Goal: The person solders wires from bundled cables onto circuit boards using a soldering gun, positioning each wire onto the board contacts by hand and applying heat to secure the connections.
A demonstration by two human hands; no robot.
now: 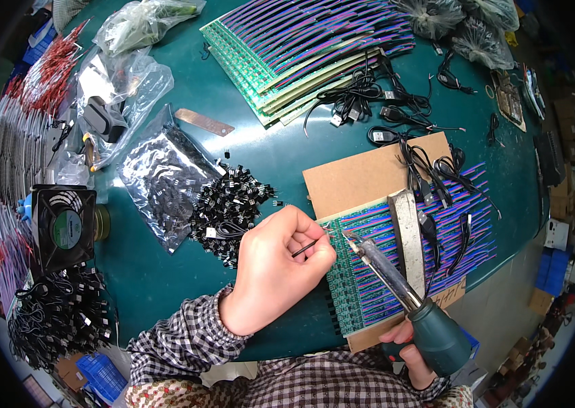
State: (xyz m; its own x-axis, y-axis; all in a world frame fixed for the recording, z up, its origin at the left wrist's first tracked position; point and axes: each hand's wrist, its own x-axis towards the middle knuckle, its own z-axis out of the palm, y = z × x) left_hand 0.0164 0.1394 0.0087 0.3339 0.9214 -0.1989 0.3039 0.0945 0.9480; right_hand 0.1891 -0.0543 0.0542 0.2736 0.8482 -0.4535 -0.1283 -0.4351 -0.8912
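Green circuit boards [362, 285] lie in a row on cardboard at the counter [185, 102] edge. Your left hand [274, 268] fingers pinch a thin black wire [306, 249] at the top board; your right hand [413, 357] grips the soldering iron [396, 285], tip alongside. Judged early: a stack of boards [301, 51] waits beyond.

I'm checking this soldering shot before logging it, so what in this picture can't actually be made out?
All in the head view:
- Right hand: mostly hidden behind the soldering iron; its grip cannot be seen in full.
- Thin wire in the left hand: its near end is buried in the fingers.
- Iron tip on the green boards: too small to tell whether it touches.
- Small black parts: too tiny to identify.
- Picture's rim: dark and bent.
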